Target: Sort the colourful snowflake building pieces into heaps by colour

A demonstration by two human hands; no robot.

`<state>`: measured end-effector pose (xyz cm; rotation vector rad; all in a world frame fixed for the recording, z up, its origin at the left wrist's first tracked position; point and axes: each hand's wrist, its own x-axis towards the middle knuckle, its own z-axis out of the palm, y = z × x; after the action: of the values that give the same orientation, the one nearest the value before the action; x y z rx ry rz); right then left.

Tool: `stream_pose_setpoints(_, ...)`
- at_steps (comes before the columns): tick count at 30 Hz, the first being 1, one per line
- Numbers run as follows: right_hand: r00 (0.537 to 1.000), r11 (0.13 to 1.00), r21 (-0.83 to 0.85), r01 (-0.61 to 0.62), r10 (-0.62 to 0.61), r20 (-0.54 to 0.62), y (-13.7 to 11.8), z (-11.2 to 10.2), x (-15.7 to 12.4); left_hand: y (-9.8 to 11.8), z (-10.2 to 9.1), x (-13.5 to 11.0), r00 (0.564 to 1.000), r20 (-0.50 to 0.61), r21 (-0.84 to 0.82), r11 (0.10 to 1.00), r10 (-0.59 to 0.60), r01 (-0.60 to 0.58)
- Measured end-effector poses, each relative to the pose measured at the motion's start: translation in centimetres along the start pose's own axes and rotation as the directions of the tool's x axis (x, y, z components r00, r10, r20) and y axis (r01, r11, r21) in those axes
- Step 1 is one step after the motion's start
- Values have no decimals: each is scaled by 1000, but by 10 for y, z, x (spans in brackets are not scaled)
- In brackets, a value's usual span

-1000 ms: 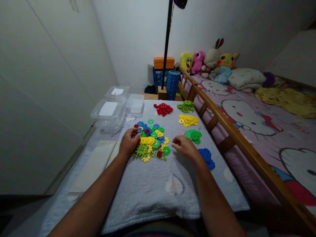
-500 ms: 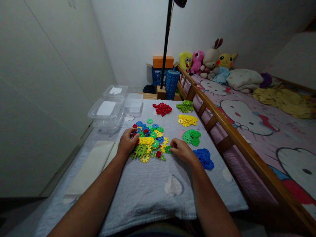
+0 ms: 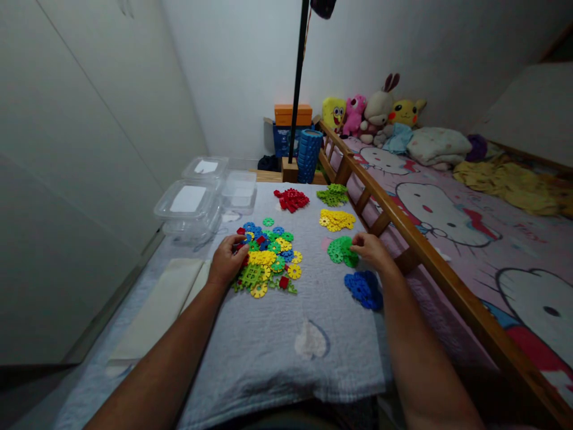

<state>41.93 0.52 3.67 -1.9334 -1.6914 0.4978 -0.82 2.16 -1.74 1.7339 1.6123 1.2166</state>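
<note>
A pale heart print point(image 3: 311, 339) marks the blue-grey cloth near the front edge of the tabletop point(image 3: 259, 364), where a person sits with both forearms reaching in. Along the left edge lies a folded off-white sheet point(image 3: 156, 310); toward the right edge, a pile of blue discs point(image 3: 363, 289) sits beside the right forearm.

At the middle of the tabletop, left of center, spreads a mixed heap point(image 3: 271, 260) of yellow, green, blue and red plastic pieces. The left hand point(image 3: 229, 260) rests curled against its left side; from here I cannot tell whether its fingers grip a piece. Near the right edge, the right hand point(image 3: 369, 249) has thumb and fingers drawn close at the right side of a green pile point(image 3: 339, 251), though whether a disc is pinched between them I cannot tell.

Behind it come a yellow pile point(image 3: 336, 220) and, by the far right corner, a lime-green pile point(image 3: 332, 194). A red pile point(image 3: 292, 200) lies near the far edge, clear plastic containers point(image 3: 185, 206) toward the far left corner. Plush toys point(image 3: 378, 113) line the bed beyond.
</note>
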Motion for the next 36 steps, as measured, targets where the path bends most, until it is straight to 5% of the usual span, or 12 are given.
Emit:
stream_pose_setpoints(8,994,982,-180,-58,41,-98,-8,14,-4,0,0,-1,1000,6,5,1000,-8,8)
stream_pose_setpoints(17,967,992,-122,20,-50,-251,-36,11,-25,1,-1,-1,1000,-1,16,1000,3,-3)
stream_pose_setpoints(22,978,975,77,208,-205,-37,-83,43,-52,3,-1,-2,1000,7,-10,1000,-29,29)
stream_pose_setpoints(25,925,932,134,336,-354,140,-107,76,-67,6,-2,-2,1000,5,-19,999,-27,27)
stream_pose_setpoints(29,885,899,73,431,-437,159,-116,106,-79,8,-2,-2,1000,-5,-27,999,-22,22)
stream_pose_setpoints(36,900,912,53,407,-410,147,-107,120,-81,5,-1,-2,1000,-7,-36,999,-29,29)
